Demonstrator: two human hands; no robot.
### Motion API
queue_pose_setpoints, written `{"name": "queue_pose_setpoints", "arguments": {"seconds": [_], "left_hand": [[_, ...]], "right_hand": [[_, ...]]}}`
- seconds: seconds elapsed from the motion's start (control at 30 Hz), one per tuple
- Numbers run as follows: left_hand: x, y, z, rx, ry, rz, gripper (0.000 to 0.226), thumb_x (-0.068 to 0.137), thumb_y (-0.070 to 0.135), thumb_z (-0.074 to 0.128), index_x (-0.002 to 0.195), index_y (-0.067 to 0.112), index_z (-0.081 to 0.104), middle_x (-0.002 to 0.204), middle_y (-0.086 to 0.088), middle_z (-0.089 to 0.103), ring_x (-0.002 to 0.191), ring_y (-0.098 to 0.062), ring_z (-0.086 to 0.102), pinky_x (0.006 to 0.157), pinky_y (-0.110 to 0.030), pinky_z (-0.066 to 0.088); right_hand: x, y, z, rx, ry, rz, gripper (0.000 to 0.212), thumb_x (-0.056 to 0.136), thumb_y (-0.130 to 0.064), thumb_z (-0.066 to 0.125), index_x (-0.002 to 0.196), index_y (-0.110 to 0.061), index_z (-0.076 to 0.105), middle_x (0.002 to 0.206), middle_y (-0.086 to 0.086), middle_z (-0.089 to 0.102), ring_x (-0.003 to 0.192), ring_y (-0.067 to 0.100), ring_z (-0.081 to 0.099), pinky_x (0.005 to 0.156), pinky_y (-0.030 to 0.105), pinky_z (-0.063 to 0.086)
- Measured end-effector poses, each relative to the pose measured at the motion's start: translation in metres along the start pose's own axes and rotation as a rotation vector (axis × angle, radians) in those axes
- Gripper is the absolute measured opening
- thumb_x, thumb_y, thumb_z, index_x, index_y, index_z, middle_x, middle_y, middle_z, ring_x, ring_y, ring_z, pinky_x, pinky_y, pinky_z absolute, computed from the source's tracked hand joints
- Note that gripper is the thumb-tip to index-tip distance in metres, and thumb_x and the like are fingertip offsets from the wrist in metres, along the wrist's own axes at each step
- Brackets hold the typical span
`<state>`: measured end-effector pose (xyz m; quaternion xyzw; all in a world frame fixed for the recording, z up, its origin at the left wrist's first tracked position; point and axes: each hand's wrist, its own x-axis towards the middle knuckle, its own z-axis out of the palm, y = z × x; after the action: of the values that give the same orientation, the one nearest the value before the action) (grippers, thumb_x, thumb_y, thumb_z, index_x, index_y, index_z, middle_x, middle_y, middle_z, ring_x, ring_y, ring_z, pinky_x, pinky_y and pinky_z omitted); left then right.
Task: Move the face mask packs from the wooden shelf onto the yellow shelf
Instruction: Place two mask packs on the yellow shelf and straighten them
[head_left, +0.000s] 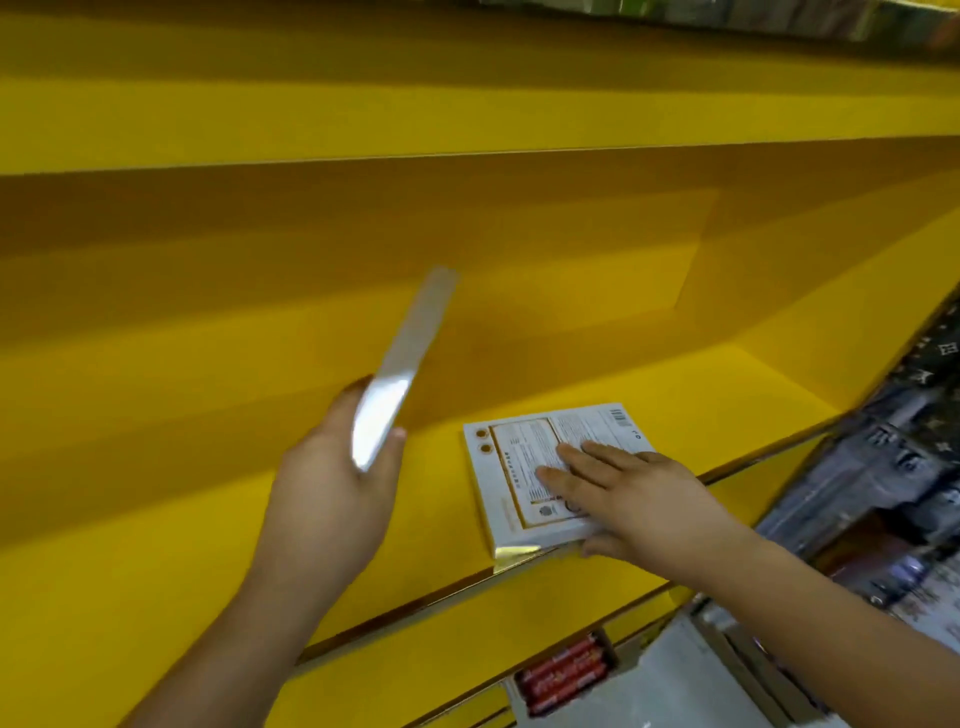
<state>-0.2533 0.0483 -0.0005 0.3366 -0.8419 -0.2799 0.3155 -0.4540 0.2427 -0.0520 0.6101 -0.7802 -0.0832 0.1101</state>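
A white face mask pack with gold trim and printed text lies flat on the yellow shelf, near its front edge. My right hand rests on it, fingers spread over the top and thumb under the front edge. My left hand holds a second white pack edge-on, tilted up and away over the shelf to the left of the flat pack. The wooden shelf is not in view.
Another yellow shelf board runs above. Dark patterned packaged goods crowd the right side. Below the shelf front sits a box of red items on a grey surface.
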Motion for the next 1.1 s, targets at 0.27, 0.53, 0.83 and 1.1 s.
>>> {"name": "queue_pose_setpoints", "arguments": {"seconds": [0.27,0.53,0.83,1.1], "left_hand": [[-0.001,-0.033,-0.036,-0.773,-0.071,-0.561,0.020,0.097,0.030,0.055,0.103,0.019,0.070,0.082,0.002,0.080,0.082,-0.020,0.072,0.063,-0.032,0.055],[-0.028,-0.074,-0.065,-0.785,-0.050,-0.626,0.021,0.097,0.027,0.055,0.092,0.013,0.070,0.074,-0.002,0.080,0.065,-0.014,0.075,0.058,-0.029,0.054],[-0.072,-0.153,-0.129,-0.265,-0.032,-0.512,0.046,0.099,0.030,0.051,0.143,0.036,0.040,0.118,-0.005,0.067,0.101,-0.022,0.068,0.073,-0.030,0.056],[-0.099,-0.216,-0.180,0.308,-0.149,-0.280,0.059,0.098,0.054,0.034,0.150,0.027,0.040,0.167,-0.002,0.014,0.153,-0.019,0.014,0.121,-0.038,0.026]], "right_hand": [[0.006,0.019,-0.057,0.239,0.470,0.298,0.038,0.090,-0.045,0.051,0.121,-0.028,0.064,0.100,-0.002,0.078,0.072,0.025,0.072,0.049,0.024,0.040],[0.075,-0.018,-0.060,1.369,0.302,0.735,0.029,0.103,-0.027,0.045,0.090,-0.015,0.068,0.075,0.000,0.077,0.053,0.008,0.070,0.046,0.021,0.052],[0.114,-0.130,-0.021,1.245,0.055,0.613,0.027,0.100,-0.025,0.044,0.115,-0.024,0.067,0.105,0.004,0.075,0.093,0.025,0.071,0.081,0.040,0.056],[0.153,-0.245,-0.041,1.046,0.096,0.409,0.019,0.089,-0.011,0.049,0.104,-0.008,0.061,0.109,0.013,0.065,0.099,0.030,0.062,0.086,0.040,0.050]]}}
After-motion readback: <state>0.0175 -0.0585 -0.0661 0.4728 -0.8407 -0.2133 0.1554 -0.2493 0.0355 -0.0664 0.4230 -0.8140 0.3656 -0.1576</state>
